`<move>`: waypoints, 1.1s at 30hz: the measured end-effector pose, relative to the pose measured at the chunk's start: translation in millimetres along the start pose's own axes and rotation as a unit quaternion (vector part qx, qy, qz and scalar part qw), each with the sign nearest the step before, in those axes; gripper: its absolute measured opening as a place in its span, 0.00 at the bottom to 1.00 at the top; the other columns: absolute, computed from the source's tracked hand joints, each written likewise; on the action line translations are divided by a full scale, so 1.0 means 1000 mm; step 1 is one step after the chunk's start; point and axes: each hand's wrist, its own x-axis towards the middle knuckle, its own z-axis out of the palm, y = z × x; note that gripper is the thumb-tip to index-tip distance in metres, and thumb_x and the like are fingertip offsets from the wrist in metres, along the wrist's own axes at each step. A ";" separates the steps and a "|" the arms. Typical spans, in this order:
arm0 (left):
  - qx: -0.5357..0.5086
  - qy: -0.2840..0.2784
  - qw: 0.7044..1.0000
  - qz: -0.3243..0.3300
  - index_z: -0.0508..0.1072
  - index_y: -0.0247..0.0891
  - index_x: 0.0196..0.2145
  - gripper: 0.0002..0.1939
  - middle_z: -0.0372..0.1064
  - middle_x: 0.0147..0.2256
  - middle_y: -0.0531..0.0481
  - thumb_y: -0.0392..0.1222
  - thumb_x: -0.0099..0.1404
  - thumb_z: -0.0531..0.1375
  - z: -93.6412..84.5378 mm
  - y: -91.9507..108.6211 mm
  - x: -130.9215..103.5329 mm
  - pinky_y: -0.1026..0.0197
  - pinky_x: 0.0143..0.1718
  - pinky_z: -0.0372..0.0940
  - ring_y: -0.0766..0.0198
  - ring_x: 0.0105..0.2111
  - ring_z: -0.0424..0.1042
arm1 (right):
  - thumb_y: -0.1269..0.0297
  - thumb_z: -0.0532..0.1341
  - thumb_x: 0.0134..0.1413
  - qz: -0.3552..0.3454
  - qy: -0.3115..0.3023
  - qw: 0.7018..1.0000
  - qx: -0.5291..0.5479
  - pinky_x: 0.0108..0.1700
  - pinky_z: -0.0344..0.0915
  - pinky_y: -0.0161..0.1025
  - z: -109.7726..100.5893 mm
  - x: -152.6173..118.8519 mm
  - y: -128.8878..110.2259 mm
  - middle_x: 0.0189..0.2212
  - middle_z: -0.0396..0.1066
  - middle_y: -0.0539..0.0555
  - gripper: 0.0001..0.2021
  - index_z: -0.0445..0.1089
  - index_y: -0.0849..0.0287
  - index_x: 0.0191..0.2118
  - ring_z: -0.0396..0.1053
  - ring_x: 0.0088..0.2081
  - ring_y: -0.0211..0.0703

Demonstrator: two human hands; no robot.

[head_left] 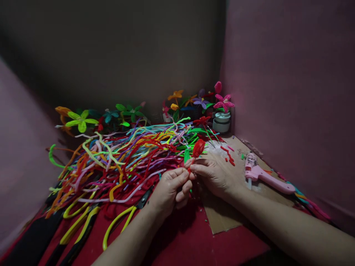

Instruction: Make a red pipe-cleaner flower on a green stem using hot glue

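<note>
A red pipe-cleaner flower bud (198, 148) stands upright above my hands on a short stem. My left hand (174, 187) is closed, pinching the stem below the bud between thumb and fingers. From the other side, my right hand (211, 173) pinches the same stem just under the bud, its fingertips close to the left ones. A green pipe-cleaner leaf (186, 155) sticks up to the left of the bud. Most of the stem is hidden by my fingers.
Loose pipe cleaners (116, 155) lie heaped at left. Yellow-handled scissors (119, 221) and pliers (80, 229) lie in front. A pink glue gun (269, 179) rests on cardboard (222, 214) at right. Finished flowers (82, 121) and a grey-green pot (222, 122) stand along the wall.
</note>
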 end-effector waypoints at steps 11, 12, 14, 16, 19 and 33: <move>0.491 0.202 0.811 0.244 0.72 0.40 0.33 0.04 0.68 0.26 0.49 0.40 0.59 0.58 -0.002 -0.012 -0.004 0.66 0.29 0.55 0.65 0.25 0.65 | 0.67 0.64 0.42 -0.006 0.061 0.990 -0.126 0.29 0.56 0.34 0.015 -0.007 -0.017 0.19 0.65 0.48 0.06 0.70 0.62 0.21 0.59 0.24 0.34; 0.489 0.200 0.811 0.250 0.72 0.41 0.32 0.04 0.67 0.25 0.50 0.38 0.58 0.58 -0.004 -0.013 -0.005 0.66 0.28 0.54 0.65 0.24 0.64 | 0.68 0.65 0.43 -0.009 0.060 0.989 -0.133 0.30 0.57 0.35 0.016 -0.008 -0.018 0.19 0.65 0.48 0.07 0.70 0.61 0.20 0.60 0.25 0.34; 0.464 0.199 0.824 0.257 0.73 0.41 0.29 0.03 0.64 0.22 0.51 0.36 0.56 0.59 -0.006 -0.013 -0.006 0.67 0.26 0.52 0.66 0.22 0.61 | 0.68 0.65 0.43 -0.016 0.054 0.990 -0.131 0.32 0.58 0.35 0.016 -0.008 -0.018 0.19 0.65 0.48 0.08 0.69 0.61 0.19 0.60 0.25 0.35; 0.432 0.207 0.840 0.254 0.73 0.41 0.28 0.04 0.62 0.21 0.52 0.34 0.55 0.59 -0.004 -0.011 -0.005 0.67 0.25 0.51 0.67 0.20 0.58 | 0.66 0.64 0.44 -0.016 0.049 0.992 -0.114 0.31 0.58 0.35 0.012 -0.007 -0.013 0.20 0.66 0.48 0.07 0.70 0.61 0.21 0.61 0.25 0.35; 0.398 0.199 0.866 0.227 0.72 0.40 0.26 0.04 0.60 0.19 0.54 0.37 0.57 0.58 0.001 -0.005 -0.005 0.68 0.24 0.51 0.68 0.19 0.56 | 0.63 0.64 0.45 -0.014 0.036 0.995 -0.095 0.30 0.58 0.35 0.005 -0.004 -0.004 0.23 0.68 0.50 0.07 0.72 0.62 0.26 0.61 0.25 0.34; 0.151 0.141 0.977 0.049 0.68 0.34 0.27 0.10 0.58 0.15 0.58 0.45 0.58 0.59 0.012 0.011 -0.006 0.73 0.13 0.45 0.77 0.12 0.51 | 0.66 0.63 0.44 -0.024 -0.004 0.998 -0.054 0.30 0.57 0.35 0.008 -0.006 -0.011 0.21 0.66 0.48 0.04 0.72 0.61 0.25 0.60 0.25 0.35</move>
